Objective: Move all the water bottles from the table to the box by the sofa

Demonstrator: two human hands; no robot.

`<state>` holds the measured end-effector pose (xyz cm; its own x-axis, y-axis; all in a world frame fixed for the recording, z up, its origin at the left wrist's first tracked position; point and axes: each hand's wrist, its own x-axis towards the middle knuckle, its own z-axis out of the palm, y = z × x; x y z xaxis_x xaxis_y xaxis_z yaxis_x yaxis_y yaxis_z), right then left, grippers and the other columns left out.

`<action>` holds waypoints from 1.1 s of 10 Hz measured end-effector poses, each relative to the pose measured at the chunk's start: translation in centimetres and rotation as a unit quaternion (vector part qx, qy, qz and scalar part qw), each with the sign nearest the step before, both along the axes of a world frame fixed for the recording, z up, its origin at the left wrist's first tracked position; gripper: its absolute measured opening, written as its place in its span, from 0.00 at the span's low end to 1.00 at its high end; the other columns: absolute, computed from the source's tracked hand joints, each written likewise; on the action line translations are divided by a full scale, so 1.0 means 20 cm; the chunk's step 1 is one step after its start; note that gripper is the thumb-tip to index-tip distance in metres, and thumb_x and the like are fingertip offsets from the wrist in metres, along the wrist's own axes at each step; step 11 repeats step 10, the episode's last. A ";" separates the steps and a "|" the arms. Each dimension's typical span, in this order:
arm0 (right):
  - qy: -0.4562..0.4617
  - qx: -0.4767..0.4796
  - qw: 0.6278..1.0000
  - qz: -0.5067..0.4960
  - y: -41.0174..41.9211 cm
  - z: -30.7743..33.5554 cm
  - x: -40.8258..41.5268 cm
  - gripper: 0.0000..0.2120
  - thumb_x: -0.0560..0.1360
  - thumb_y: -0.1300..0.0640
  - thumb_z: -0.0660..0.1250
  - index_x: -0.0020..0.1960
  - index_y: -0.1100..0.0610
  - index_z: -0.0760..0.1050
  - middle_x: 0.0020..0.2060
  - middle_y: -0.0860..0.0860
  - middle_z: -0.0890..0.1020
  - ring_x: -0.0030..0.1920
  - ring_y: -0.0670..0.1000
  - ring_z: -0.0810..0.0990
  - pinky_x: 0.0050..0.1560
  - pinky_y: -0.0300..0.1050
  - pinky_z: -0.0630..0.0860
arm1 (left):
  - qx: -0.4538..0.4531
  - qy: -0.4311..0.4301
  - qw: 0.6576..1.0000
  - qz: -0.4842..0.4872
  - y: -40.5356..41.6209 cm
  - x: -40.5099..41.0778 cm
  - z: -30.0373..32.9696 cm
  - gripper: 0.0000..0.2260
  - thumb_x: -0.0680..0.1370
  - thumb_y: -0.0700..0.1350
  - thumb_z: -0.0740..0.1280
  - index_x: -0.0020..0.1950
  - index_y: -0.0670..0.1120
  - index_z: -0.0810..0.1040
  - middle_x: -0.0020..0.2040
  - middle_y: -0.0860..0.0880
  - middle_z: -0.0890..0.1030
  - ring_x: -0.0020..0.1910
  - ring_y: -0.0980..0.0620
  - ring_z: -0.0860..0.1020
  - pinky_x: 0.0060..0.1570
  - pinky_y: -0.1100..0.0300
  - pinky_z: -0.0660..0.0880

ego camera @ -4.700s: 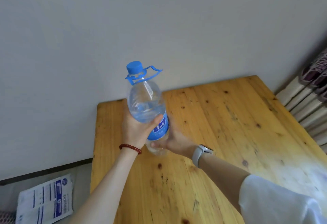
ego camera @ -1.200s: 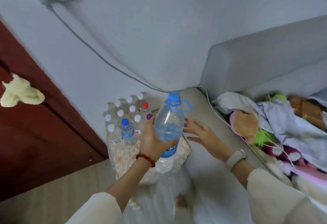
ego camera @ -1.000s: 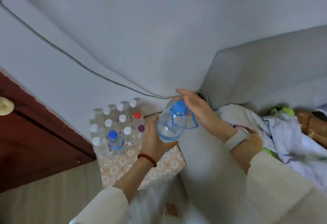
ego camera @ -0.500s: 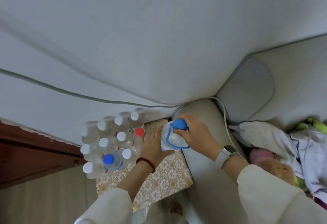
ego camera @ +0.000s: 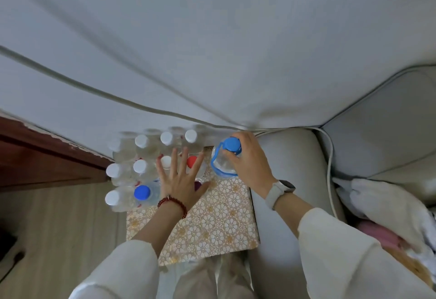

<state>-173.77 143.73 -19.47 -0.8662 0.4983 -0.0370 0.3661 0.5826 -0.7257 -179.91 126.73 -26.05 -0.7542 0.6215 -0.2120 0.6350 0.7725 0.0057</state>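
A large clear water bottle (ego camera: 221, 165) with a blue cap and blue carry loop stands at the far right corner of the box (ego camera: 212, 221), which is covered in gold floral cloth. My right hand (ego camera: 250, 164) grips it around the neck from the right. My left hand (ego camera: 180, 179) is spread flat, fingers apart, over the smaller bottles in the middle. Several small bottles (ego camera: 141, 166) with white caps, one red-capped bottle (ego camera: 192, 161) and one blue-capped bottle (ego camera: 142, 192) stand packed on the box's far left part.
The grey sofa arm (ego camera: 287, 157) touches the box's right side, with a white cable (ego camera: 330, 157) draped over it. Cloths and soft toys (ego camera: 387, 209) lie on the sofa seat. A wall stands right behind the box. A dark red door (ego camera: 35, 157) and wood floor are at left.
The large bottle has come down upright onto the box's far right corner. My left hand has let go of it and now spreads over the smaller bottles; my right hand still grips its neck.
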 end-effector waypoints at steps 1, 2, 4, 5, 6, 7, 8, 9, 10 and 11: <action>-0.019 -0.063 0.998 -0.004 0.00 -0.06 0.05 0.20 0.71 0.53 0.70 0.60 0.54 0.68 0.58 0.51 0.71 0.54 0.48 0.72 0.55 0.46 0.73 | -0.002 0.011 1.000 0.012 -0.01 0.01 -0.03 0.35 0.70 0.70 0.42 0.74 0.54 0.47 0.75 0.44 0.60 0.74 0.41 0.55 0.67 0.30 0.50; -0.013 -0.082 0.996 -0.030 0.00 -0.07 0.04 0.18 0.71 0.54 0.69 0.59 0.53 0.70 0.58 0.51 0.74 0.53 0.47 0.74 0.55 0.44 0.72 | -0.012 0.011 1.000 0.018 -0.01 0.01 -0.04 0.36 0.70 0.70 0.41 0.74 0.53 0.45 0.75 0.44 0.59 0.74 0.41 0.54 0.67 0.31 0.48; 0.044 -0.019 0.999 -0.023 0.01 -0.04 -0.10 0.14 0.71 0.59 0.69 0.55 0.60 0.73 0.53 0.54 0.74 0.47 0.46 0.73 0.47 0.40 0.72 | 0.000 -0.006 1.000 0.015 0.00 0.01 -0.02 0.36 0.70 0.69 0.45 0.74 0.52 0.52 0.72 0.42 0.65 0.72 0.41 0.61 0.65 0.31 0.53; 0.060 -0.016 0.998 -0.022 0.00 -0.05 -0.15 0.14 0.71 0.60 0.69 0.55 0.61 0.73 0.53 0.54 0.74 0.47 0.46 0.73 0.48 0.39 0.73 | 0.012 -0.002 1.000 0.010 0.00 0.00 -0.01 0.35 0.70 0.69 0.46 0.73 0.52 0.54 0.72 0.41 0.66 0.71 0.41 0.63 0.65 0.32 0.51; 0.078 -0.024 0.996 -0.030 -0.02 -0.07 -0.20 0.14 0.71 0.60 0.69 0.55 0.62 0.73 0.54 0.54 0.73 0.48 0.45 0.73 0.45 0.23 0.67 | 0.012 -0.012 1.000 0.012 0.00 0.00 -0.01 0.35 0.70 0.68 0.46 0.73 0.52 0.56 0.71 0.41 0.66 0.71 0.40 0.63 0.65 0.32 0.50; 0.074 -0.035 0.996 -0.022 -0.01 -0.08 -0.20 0.14 0.72 0.60 0.69 0.55 0.62 0.72 0.54 0.55 0.72 0.49 0.45 0.72 0.47 0.20 0.66 | 0.002 -0.020 1.000 0.011 0.00 0.00 -0.01 0.35 0.70 0.68 0.47 0.73 0.52 0.56 0.72 0.41 0.66 0.71 0.41 0.63 0.64 0.31 0.52; 0.047 -0.037 0.998 0.018 0.04 -0.08 -0.20 0.17 0.72 0.59 0.69 0.59 0.62 0.70 0.56 0.56 0.71 0.51 0.44 0.71 0.49 0.24 0.65 | -0.018 -0.035 0.999 0.015 0.00 -0.01 -0.01 0.35 0.70 0.68 0.46 0.74 0.53 0.53 0.72 0.42 0.65 0.72 0.42 0.62 0.64 0.29 0.53; -0.004 -0.065 0.997 0.049 0.07 -0.07 -0.20 0.20 0.71 0.60 0.69 0.61 0.60 0.70 0.58 0.56 0.71 0.54 0.43 0.68 0.51 0.20 0.63 | -0.036 -0.058 0.997 0.025 0.00 -0.01 0.01 0.35 0.70 0.68 0.44 0.73 0.53 0.50 0.73 0.43 0.64 0.73 0.42 0.61 0.65 0.29 0.53; -0.043 -0.077 0.992 0.087 0.10 -0.05 -0.22 0.19 0.73 0.59 0.67 0.62 0.60 0.69 0.60 0.57 0.72 0.57 0.46 0.68 0.54 0.27 0.62 | -0.032 -0.085 0.996 0.012 0.00 -0.03 0.06 0.32 0.73 0.65 0.48 0.73 0.53 0.46 0.74 0.46 0.61 0.75 0.45 0.55 0.67 0.31 0.47; -0.043 -0.077 0.992 0.087 0.10 -0.05 -0.22 0.19 0.73 0.59 0.67 0.62 0.60 0.69 0.60 0.57 0.72 0.57 0.46 0.68 0.54 0.27 0.62 | -0.032 -0.085 0.996 0.012 0.00 -0.03 0.06 0.32 0.73 0.65 0.48 0.73 0.53 0.46 0.74 0.46 0.61 0.75 0.45 0.55 0.67 0.31 0.47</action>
